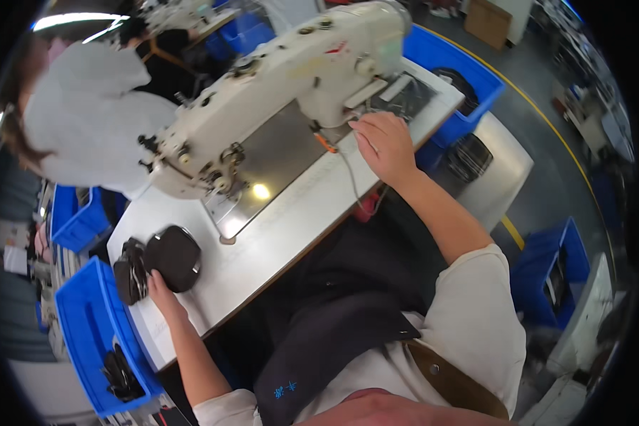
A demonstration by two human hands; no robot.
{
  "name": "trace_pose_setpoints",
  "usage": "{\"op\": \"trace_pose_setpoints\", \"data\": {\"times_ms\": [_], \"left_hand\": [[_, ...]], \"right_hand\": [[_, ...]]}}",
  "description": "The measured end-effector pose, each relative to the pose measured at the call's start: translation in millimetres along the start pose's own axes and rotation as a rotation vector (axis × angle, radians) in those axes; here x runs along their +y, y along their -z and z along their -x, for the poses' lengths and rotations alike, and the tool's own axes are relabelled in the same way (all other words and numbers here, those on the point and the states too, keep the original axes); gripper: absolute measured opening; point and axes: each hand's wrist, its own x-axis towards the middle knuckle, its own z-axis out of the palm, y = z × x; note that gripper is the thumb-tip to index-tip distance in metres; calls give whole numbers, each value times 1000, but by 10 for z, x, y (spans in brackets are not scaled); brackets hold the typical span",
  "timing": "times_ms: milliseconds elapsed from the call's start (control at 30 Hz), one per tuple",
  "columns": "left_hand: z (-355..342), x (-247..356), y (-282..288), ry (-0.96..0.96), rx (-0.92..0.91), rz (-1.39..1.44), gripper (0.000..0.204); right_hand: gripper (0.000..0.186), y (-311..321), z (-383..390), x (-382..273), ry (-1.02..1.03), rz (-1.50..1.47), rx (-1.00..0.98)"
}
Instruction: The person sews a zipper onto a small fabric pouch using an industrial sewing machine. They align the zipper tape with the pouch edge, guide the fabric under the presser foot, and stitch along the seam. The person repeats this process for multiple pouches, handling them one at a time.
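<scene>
- Head view: hands well apart, left hand (165, 298) at the table's left end, right hand (387, 149) by the right end of the sewing machine (284, 67).
- Dark rounded piece (174, 257) lies on the white table (280, 238), just beyond the left fingers; roughly as long as wide.
- Dark bundle (129, 273) just left of it, long axis near to far.
- Left hand clearly nearer; fingertips at the pieces, grip unclear.
- Right fingers loosely bent; cannot tell if holding anything.
</scene>
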Motion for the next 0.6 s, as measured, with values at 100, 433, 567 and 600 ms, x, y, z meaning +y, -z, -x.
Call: {"op": "trace_pose_setpoints", "data": {"times_ms": [100,433,567,600], "left_hand": [[334,-101,-245,-317,-279,-754,31],[292,-111,-227,-426,-320,-793,32],[266,-92,-176,-400,-304,-842,36],[259,-94,-165,-387,-301,-849,37]], "right_hand": [[23,415,339,353,-152,103,107],[67,1293,2508,2394,-1424,402,514],[66,1262,2840,2640,-1775,266,601],[61,1245,2898,2691,-1776,292,580]]}}
